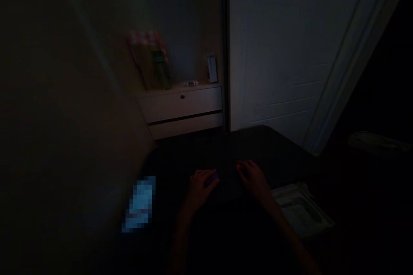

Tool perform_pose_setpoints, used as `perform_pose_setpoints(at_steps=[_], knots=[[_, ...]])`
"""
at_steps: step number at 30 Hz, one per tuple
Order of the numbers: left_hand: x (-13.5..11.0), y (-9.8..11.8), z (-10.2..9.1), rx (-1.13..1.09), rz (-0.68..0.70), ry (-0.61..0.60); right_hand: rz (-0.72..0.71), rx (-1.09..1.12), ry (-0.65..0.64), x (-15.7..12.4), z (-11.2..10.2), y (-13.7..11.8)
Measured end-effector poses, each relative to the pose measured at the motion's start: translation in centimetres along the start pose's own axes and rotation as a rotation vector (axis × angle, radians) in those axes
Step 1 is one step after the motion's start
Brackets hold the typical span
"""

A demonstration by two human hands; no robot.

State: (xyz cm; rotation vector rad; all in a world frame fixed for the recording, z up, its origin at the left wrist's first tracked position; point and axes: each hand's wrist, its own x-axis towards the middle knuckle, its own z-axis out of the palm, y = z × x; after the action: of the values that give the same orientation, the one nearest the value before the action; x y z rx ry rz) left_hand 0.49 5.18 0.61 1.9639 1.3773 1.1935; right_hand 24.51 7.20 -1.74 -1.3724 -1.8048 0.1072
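Observation:
The room is very dim. My left hand (pixel 199 185) is closed around a small dark purple block-like object (pixel 211 178), held between thumb and fingers. To its right, my right hand (pixel 254 177) is closed with the fingertips pinched at a small reddish-orange thing (pixel 239 166). What that thing is I cannot make out. A gap separates the two hands. Both are over a dark table (pixel 258 142) with rounded corners; whether they rest on it is hard to see.
A bright bluish pixelated panel (pixel 140 204) glows at left. Behind the table stand a drawer unit (pixel 193 102) with a bottle (pixel 161 71), a checked bag (pixel 143 60) and a small box (pixel 212 68), and a white door (pixel 274 51). A pale tray-like container (pixel 303 210) lies at right.

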Motion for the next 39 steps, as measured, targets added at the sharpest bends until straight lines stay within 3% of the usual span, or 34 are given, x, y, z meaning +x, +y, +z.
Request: perform_pose_setpoints(at_steps=[8, 12, 16, 18, 21, 24, 32, 39], knots=[[-0.3, 0.6, -0.4, 0.062, -0.006, -0.053, -0.001, -0.009, 0.002, 0.1, 0.1, 0.1], [0.1, 0.4, -0.1, 0.073, 0.031, 0.010, -0.002, 0.000, 0.005, 0.1, -0.1, -0.1], [2.5, 1.4, 1.2, 0.236, 0.129, 0.088, -0.001, 0.009, 0.009, 0.1, -0.3, -0.3], [4.2, 2.6, 2.1, 0.430, 0.124, -0.015, 0.003, 0.003, 0.002, 0.1, -0.3, -0.3], [6.2, 4.3, 3.4, 0.748, 0.023, -0.305, 0.017, 0.006, -0.004, 0.1, -0.2, 0.0], [7.2, 4.6, 4.3, 0.829, -0.046, -0.436, 0.020, 0.035, 0.011, 0.1, -0.1, 0.3], [6.8, 3.0, 4.8, 0.824, -0.003, -0.492, 0.026, 0.037, 0.029, 0.1, -0.2, 0.0], [6.5, 3.2, 4.8, 0.812, 0.025, -0.416, 0.029, 0.049, 0.017, 0.1, -0.2, 0.2]])
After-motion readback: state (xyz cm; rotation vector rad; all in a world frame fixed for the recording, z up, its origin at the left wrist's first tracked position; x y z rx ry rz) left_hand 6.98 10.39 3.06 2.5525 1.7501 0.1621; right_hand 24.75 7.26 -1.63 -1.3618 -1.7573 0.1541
